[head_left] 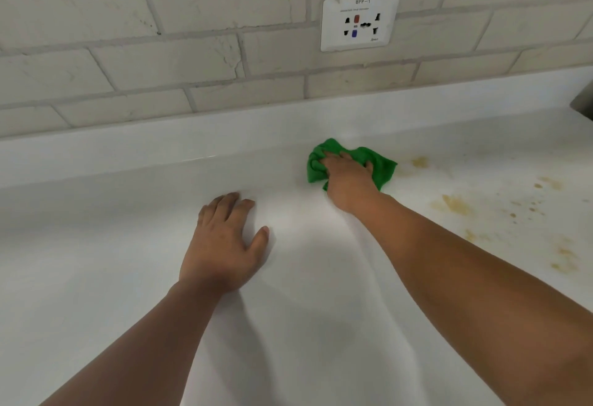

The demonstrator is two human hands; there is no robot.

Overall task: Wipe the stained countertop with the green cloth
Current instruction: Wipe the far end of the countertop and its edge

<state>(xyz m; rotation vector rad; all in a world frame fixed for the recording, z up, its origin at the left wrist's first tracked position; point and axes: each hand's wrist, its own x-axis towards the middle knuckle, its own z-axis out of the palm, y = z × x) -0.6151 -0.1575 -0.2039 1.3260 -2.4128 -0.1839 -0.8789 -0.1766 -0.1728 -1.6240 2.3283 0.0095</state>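
Right hand (pixel 348 178) out ahead, grasping the green cloth (pixel 385 170), fingers bunched into the fabric and palm bearing down; the cloth sits on the white countertop (pixel 128 245) near the raised back ledge (pixel 160 136), crumpled, one loose corner trailing to the right. Left hand (pixel 224 245) released, lying flat on the bare counter, nearer to me and to the left, holding nothing, apparently a brace. Yellow-brown stains (pixel 455 205) lie in smears and small spots to the right of the cloth, the nearest blotch just beyond the trailing corner; none are under the cloth. Risks as I judge them: the cloth is wadded, so little of it meets the surface and a pass could skip the small spots; if the marks are dried on, a light sweep would smear them wider instead of lifting them; dragging toward the back could push residue into the seam under the ledge, where it is harder to reach; the loose corner could fold under and streak; leaning on the flat left palm, I could slip if the counter is wet. A damp cloth should also stay well below the wall socket (pixel 359 22) set in the pale brick tile (pixel 160 52). Writing: the socket plate reads "8PP-1" along its top; a fine line beneath it and a small script mark at its lower right corner are too small to read. A dark object (pixel 582 101) at the far right edge, cut off, unidentified
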